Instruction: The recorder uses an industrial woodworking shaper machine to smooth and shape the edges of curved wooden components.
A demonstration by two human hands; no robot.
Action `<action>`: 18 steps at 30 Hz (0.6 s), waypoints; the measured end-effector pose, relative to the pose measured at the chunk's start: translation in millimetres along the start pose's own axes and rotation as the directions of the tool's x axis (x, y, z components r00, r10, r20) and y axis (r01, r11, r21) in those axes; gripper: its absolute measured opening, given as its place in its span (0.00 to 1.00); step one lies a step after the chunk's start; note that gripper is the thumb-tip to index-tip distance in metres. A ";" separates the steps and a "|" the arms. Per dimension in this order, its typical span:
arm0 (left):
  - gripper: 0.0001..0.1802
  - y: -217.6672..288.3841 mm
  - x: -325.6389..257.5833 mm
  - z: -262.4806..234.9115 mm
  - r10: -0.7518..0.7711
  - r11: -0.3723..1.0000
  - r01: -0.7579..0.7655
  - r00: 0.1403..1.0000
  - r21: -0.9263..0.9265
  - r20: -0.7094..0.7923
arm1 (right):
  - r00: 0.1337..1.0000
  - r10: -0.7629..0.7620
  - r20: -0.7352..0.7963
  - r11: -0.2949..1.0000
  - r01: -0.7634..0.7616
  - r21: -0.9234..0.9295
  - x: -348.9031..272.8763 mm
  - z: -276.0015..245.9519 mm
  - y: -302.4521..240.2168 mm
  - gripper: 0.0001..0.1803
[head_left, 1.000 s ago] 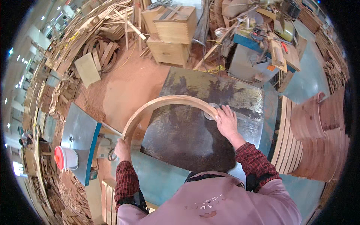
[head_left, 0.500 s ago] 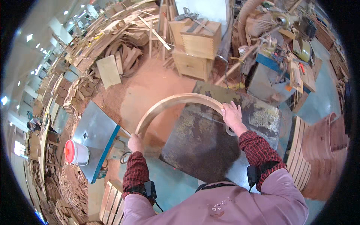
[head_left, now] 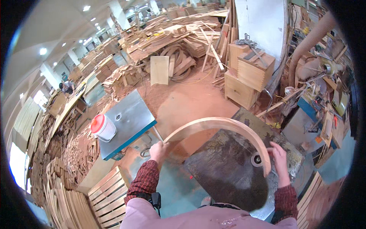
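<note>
A curved wooden piece (head_left: 218,121), bent like a half hoop, arches over the dark, worn metal machine table (head_left: 225,168) in front of me. My left hand (head_left: 156,152) is closed around its left end, off the table's left edge. The piece's right end hangs free, pointing toward me. Just right of that arm of the arc, my right hand (head_left: 280,157) has its fingers apart and slightly curled; whether a fingertip touches the wood I cannot tell. Inside the arc, near its right end, a round fitting with a dark centre (head_left: 257,159) stands on the table.
At left, a blue-edged metal table (head_left: 133,110) carries a white bucket with a red lid (head_left: 103,127). Wooden cabinets (head_left: 244,76) stand ahead. Slatted wood (head_left: 108,191) lies lower left. Another machine (head_left: 305,118) is at right. A person (head_left: 67,87) is far left.
My right hand has let go of the arc and moved off its right end. The arc has turned so that end swings toward me. My view has shifted up and left.
</note>
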State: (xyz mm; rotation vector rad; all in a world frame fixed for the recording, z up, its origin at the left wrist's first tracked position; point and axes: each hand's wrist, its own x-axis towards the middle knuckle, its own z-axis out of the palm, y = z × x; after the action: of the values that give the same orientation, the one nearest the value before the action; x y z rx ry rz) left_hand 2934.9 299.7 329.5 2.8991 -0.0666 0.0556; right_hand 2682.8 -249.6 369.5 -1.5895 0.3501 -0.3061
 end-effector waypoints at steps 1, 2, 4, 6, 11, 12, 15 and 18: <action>0.29 8.1 -4.8 -9.0 0.068 0.998 -0.068 0.995 0.005 0.075 | 0.999 -0.040 -0.008 0.999 0.040 -0.023 -14.9 0.8 -0.9 0.24; 0.29 15.0 -12.5 -16.5 0.116 0.992 -0.124 0.973 0.024 0.200 | 0.975 -0.209 -0.076 0.971 0.198 -0.133 -31.9 11.7 5.4 0.22; 0.29 33.2 -32.4 -17.4 0.089 0.990 -0.046 0.942 -0.136 0.325 | 0.992 -0.124 -0.019 0.967 0.116 -0.225 -68.9 20.9 15.2 0.26; 0.30 51.4 -43.2 -3.4 0.207 0.977 -0.172 0.899 -0.123 0.386 | 0.985 -0.164 -0.056 0.968 0.172 0.185 -80.9 35.2 25.9 0.29; 0.32 82.3 -62.1 45.9 0.591 0.679 -0.727 0.457 -0.104 0.665 | 0.822 -0.443 -0.358 0.879 0.477 0.009 -123.2 15.7 22.4 0.34; 0.32 90.7 -68.4 50.0 0.570 0.667 -0.732 0.379 -0.141 0.729 | 0.815 -0.368 -0.448 0.893 0.444 0.075 -131.8 8.8 21.8 0.35; 0.30 130.0 -85.7 50.0 0.477 0.753 -0.652 0.455 -0.084 0.752 | 0.729 -0.107 -0.676 0.963 0.244 0.111 -161.8 -9.1 24.9 0.33; 0.28 178.8 -102.9 46.1 0.532 0.657 -0.752 0.512 0.054 0.674 | 0.719 -0.052 -0.693 0.986 0.146 0.078 -189.1 -35.4 32.2 0.26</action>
State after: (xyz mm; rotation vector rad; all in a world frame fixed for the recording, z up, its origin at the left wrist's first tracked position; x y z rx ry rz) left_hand 2824.8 119.5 322.9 2.8679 -1.4221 -0.8349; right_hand 2494.5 -206.7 342.5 -1.3159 0.8061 -1.0044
